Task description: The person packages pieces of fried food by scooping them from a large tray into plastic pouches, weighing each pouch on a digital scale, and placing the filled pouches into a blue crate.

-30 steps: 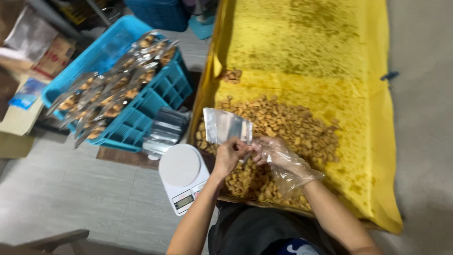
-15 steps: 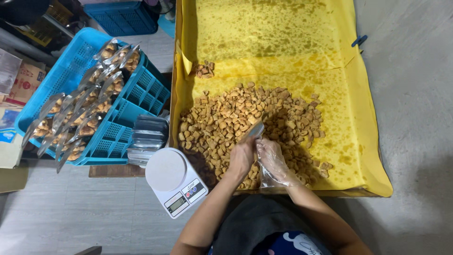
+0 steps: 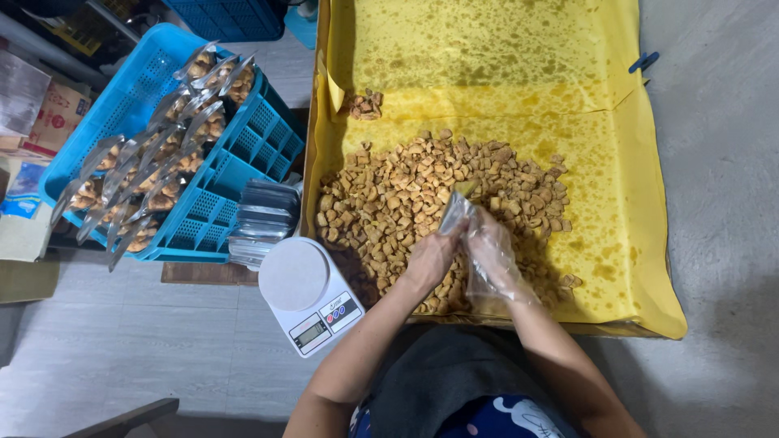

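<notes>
My left hand (image 3: 430,258) grips a small clear pouch (image 3: 452,214) by its edge, held low over a heap of brown fried snack cubes (image 3: 406,195). My right hand (image 3: 491,255), covered by a loose clear plastic glove, touches the same pouch from the right. Both hands hover just above the near part of the heap. The heap lies in a large tray lined with oil-stained yellow paper (image 3: 617,203). The pouch is seen edge-on, so its contents are hidden.
A white kitchen scale (image 3: 308,292) sits left of my hands. Beside it lies a stack of empty clear pouches (image 3: 261,221). A blue plastic crate (image 3: 235,170) holds several filled pouches. Cardboard boxes (image 3: 49,122) stand at the far left. Grey floor surrounds the tray.
The pouch was raised flat in front of me, then both hands brought it down onto the snack heap. The view has shifted to look straight down.
</notes>
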